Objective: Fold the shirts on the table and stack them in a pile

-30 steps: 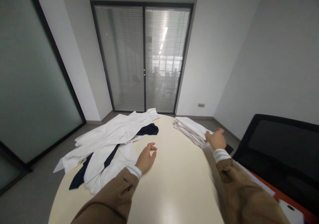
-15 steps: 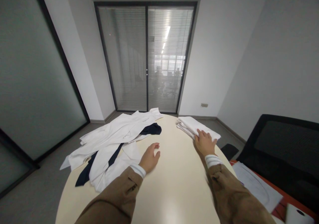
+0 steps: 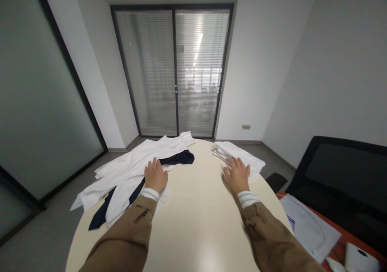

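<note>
White garments lie loosely spread over the left side of the table, with a dark navy garment showing among them. My left hand is over the near edge of this pile, fingers stretched forward; I cannot tell whether it presses on the cloth. On the right of the table lies a folded stack of white cloth. My right hand is at the stack's near left edge, fingers spread, with nothing gripped.
Both hands are above a pale round table. To the right stand a black mesh chair and a red surface with a sheet of paper and a white device. Glass doors with blinds are at the back.
My left hand has moved left from the bare table onto the loose garments. My right hand has shifted slightly left and toward me, off the top of the folded stack.
</note>
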The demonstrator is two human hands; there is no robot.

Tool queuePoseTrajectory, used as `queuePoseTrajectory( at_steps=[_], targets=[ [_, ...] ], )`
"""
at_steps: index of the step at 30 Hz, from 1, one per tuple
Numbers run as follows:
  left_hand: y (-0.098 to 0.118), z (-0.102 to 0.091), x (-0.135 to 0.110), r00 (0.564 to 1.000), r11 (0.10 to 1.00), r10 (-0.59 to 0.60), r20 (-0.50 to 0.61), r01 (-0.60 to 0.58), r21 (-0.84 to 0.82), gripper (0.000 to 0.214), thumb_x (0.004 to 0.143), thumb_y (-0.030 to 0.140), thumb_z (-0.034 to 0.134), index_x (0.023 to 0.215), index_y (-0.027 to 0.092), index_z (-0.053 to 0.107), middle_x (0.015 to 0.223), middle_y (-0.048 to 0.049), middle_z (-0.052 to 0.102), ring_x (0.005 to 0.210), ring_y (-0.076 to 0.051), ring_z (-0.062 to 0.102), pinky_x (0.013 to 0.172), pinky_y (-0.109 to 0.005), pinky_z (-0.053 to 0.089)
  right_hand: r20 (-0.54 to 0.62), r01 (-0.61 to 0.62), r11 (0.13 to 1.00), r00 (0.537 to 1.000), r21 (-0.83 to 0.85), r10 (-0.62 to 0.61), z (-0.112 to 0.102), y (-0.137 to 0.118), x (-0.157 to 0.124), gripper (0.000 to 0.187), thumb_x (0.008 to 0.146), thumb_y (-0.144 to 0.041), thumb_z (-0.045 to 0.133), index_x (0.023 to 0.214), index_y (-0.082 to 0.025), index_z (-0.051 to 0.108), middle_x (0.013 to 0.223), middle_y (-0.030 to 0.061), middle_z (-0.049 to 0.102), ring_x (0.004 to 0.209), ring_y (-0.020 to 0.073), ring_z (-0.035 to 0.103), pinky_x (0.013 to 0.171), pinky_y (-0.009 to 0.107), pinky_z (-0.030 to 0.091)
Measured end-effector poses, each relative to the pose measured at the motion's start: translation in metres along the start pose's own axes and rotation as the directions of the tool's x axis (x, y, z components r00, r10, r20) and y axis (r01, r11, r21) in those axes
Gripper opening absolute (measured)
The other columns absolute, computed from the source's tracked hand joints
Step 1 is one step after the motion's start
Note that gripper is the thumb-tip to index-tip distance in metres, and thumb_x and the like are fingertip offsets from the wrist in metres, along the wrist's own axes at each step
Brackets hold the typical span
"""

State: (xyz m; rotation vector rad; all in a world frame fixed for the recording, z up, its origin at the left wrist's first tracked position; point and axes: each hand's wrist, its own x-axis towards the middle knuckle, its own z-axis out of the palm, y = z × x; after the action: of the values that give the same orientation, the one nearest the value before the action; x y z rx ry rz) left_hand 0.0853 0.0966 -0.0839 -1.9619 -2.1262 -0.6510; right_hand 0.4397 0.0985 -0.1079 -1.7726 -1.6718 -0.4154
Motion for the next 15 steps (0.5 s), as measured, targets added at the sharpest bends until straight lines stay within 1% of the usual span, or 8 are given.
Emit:
queuePoseTrajectory(
  at_steps=[2,3,6,8,10,12,13,15],
  targets=[
    [0.003,-0.002,0.003,0.997,0.998,-0.001,-0.081,-0.004,-0.062,0.057,0.091,0.022,0.046,0.144,0.003,0.039,0.155,-0.022,0.036,0.143,-0.039,0.031,0.116,-0.057,0.024,0.004,0.039,0.999,0.999,0.014,-0.039,0.003,-0.004,-0.003,0.04,0.092,-0.028,0.044,0.129,-0.023,0.055,0.145,0.012,0.048,0.14,0.0331,0.03,0.112,0.067,0.012],
    [0.005,-0.004,0.004,0.992,0.995,0.012,-0.127,-0.025,-0.098,0.057,0.091,0.021,0.043,0.145,0.004,0.038,0.154,-0.0211,0.036,0.143,-0.037,0.032,0.117,-0.056,0.023,0.007,0.054,0.998,0.998,0.02,-0.054,0.004,-0.005,-0.004,0.04,0.091,-0.028,0.044,0.129,-0.023,0.055,0.145,0.0121,0.048,0.14,0.0335,0.03,0.112,0.067,0.012],
    [0.01,-0.01,0.005,0.963,0.974,0.09,-0.255,-0.139,-0.18,0.054,0.092,0.016,0.038,0.145,0.008,0.036,0.154,-0.0181,0.038,0.142,-0.03,0.035,0.12,-0.053,0.02,0.02,0.072,0.997,0.997,0.038,-0.073,0.006,-0.007,-0.005,0.04,0.091,-0.028,0.045,0.129,-0.023,0.055,0.146,0.0117,0.048,0.14,0.0341,0.029,0.112,0.066,0.011],
    [0.013,-0.015,0.004,0.936,0.952,0.167,-0.311,-0.235,-0.198,0.051,0.093,0.013,0.035,0.144,0.011,0.038,0.154,-0.016,0.038,0.142,-0.027,0.035,0.121,-0.051,0.018,0.03,0.073,0.996,0.997,0.045,-0.074,0.006,-0.006,-0.005,0.04,0.09,-0.028,0.046,0.129,-0.023,0.055,0.145,0.0114,0.048,0.14,0.0343,0.03,0.112,0.065,0.011],
    [0.018,-0.019,0.001,0.904,0.913,0.27,-0.333,-0.35,-0.21,0.051,0.092,0.01,0.034,0.143,0.013,0.041,0.153,-0.0146,0.041,0.142,-0.026,0.036,0.122,-0.05,0.018,0.046,0.089,0.994,0.995,0.056,-0.091,0.004,-0.007,-0.005,0.04,0.09,-0.029,0.047,0.129,-0.022,0.056,0.144,0.0113,0.049,0.14,0.0345,0.03,0.112,0.063,0.013],
    [0.025,-0.025,-0.003,0.866,0.851,0.374,-0.331,-0.462,-0.248,0.055,0.091,0.006,0.035,0.145,0.015,0.041,0.151,-0.0133,0.045,0.141,-0.025,0.037,0.121,-0.048,0.021,0.073,0.12,0.989,0.989,0.091,-0.127,0.001,-0.01,-0.004,0.041,0.09,-0.031,0.05,0.129,-0.022,0.056,0.141,0.0116,0.053,0.138,0.0346,0.033,0.111,0.06,0.016],
    [0.03,-0.028,-0.006,0.851,0.818,0.415,-0.321,-0.504,-0.278,0.058,0.089,0.005,0.035,0.146,0.016,0.04,0.15,-0.0123,0.046,0.141,-0.024,0.039,0.121,-0.047,0.024,0.097,0.135,0.983,0.984,0.122,-0.147,-0.001,-0.012,-0.005,0.042,0.09,-0.033,0.051,0.13,-0.022,0.056,0.136,0.0117,0.056,0.136,0.0344,0.036,0.11,0.058,0.018],
    [0.042,-0.035,-0.012,0.837,0.76,0.476,-0.27,-0.546,-0.353,0.065,0.086,0.002,0.035,0.149,0.019,0.038,0.148,-0.01,0.048,0.139,-0.023,0.041,0.119,-0.043,0.031,0.162,0.154,0.968,0.969,0.197,-0.187,-0.004,-0.019,-0.006,0.046,0.089,-0.038,0.055,0.132,-0.023,0.055,0.122,0.0107,0.065,0.126,0.0326,0.046,0.107,0.055,0.024]
  ],
)
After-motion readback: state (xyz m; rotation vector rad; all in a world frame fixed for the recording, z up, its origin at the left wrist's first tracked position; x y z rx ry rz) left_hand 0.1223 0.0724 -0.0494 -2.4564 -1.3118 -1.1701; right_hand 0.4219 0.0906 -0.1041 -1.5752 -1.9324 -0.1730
